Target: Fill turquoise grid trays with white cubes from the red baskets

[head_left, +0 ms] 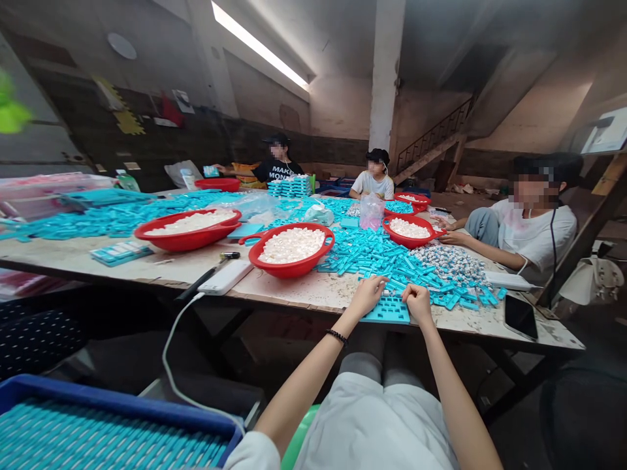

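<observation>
A blue slotted panel [386,311] lies at the table's front edge, right in front of me. My left hand [366,297] is over its upper left part, fingers bent together and pointing right; what they hold is too small to make out. At the panel's upper right, my right hand [418,303] is closed in a pinch, its fingertips close to the blue pieces, and whatever is in it is hidden. Just beyond both hands spreads a heap of loose blue strips [365,251]. A red basket of small white pieces [292,248] stands to the left of my hands.
Another red basket [189,228] sits further left, beside a white power bank [226,277] with a cable. A phone [520,316] lies at the right edge. Black-and-white small parts [453,264] are heaped near a co-worker [531,222]. A blue crate [122,408] stands lower left.
</observation>
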`<act>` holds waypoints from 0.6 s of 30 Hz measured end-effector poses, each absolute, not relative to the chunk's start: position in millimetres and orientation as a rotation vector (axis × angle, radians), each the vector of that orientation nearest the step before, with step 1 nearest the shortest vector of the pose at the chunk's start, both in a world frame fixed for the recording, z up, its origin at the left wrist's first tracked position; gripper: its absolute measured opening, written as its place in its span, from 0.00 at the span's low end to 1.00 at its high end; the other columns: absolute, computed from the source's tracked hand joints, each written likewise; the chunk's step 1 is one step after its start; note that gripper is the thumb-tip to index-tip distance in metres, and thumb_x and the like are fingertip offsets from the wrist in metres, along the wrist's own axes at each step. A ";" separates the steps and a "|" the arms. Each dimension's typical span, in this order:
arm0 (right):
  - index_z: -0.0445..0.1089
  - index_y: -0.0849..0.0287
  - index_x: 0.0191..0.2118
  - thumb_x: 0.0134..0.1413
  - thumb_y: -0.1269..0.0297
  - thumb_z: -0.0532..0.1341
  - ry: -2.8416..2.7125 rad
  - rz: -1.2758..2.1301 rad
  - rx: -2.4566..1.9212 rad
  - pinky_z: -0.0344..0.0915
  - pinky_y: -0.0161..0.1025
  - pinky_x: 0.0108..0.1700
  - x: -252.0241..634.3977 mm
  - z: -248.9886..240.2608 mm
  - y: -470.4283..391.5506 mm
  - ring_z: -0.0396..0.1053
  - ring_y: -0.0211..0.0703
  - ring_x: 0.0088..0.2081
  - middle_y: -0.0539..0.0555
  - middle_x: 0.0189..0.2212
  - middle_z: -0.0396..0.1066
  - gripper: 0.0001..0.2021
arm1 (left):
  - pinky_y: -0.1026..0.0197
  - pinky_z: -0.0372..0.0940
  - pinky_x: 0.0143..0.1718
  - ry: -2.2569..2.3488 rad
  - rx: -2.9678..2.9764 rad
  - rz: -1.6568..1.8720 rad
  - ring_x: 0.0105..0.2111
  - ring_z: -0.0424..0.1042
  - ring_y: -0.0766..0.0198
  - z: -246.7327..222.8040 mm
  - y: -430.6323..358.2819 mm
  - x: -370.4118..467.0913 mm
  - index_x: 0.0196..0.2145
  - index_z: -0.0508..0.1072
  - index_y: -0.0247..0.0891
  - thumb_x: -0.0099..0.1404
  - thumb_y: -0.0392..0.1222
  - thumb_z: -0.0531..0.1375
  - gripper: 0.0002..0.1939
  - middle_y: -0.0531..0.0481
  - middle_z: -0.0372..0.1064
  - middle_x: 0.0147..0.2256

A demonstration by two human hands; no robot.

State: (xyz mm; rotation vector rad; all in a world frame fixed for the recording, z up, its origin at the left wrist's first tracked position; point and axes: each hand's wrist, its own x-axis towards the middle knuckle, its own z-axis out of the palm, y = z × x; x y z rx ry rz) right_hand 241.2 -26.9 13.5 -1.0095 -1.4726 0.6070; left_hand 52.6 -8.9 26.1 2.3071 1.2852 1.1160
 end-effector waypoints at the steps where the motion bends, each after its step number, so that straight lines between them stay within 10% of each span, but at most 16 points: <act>1: 0.62 0.54 0.13 0.34 0.68 0.49 -1.471 0.609 -1.008 0.65 0.39 0.32 241.3 13.7 -26.7 0.70 0.47 0.27 0.51 0.16 0.65 0.09 | 0.53 0.65 0.53 1.256 2.295 1.124 0.45 0.75 0.57 26.1 -7.6 52.5 0.49 0.76 0.42 0.72 0.39 0.53 0.14 0.47 0.77 0.45; 11: 0.66 0.54 0.22 0.44 0.68 0.51 -1.615 0.465 -1.112 0.61 0.38 0.31 238.4 25.2 -31.4 0.65 0.44 0.25 0.50 0.22 0.68 0.08 | 0.57 0.71 0.47 1.097 2.080 1.209 0.44 0.77 0.58 20.5 -0.7 54.3 0.47 0.76 0.40 0.69 0.45 0.58 0.13 0.47 0.79 0.45; 18: 0.76 0.54 0.35 0.48 0.66 0.54 -1.709 0.475 -1.090 0.66 0.46 0.51 237.3 19.8 -24.9 0.72 0.52 0.46 0.54 0.39 0.77 0.13 | 0.57 0.71 0.44 1.168 2.080 1.152 0.42 0.78 0.56 19.3 -5.9 53.0 0.47 0.77 0.40 0.69 0.46 0.57 0.14 0.47 0.79 0.42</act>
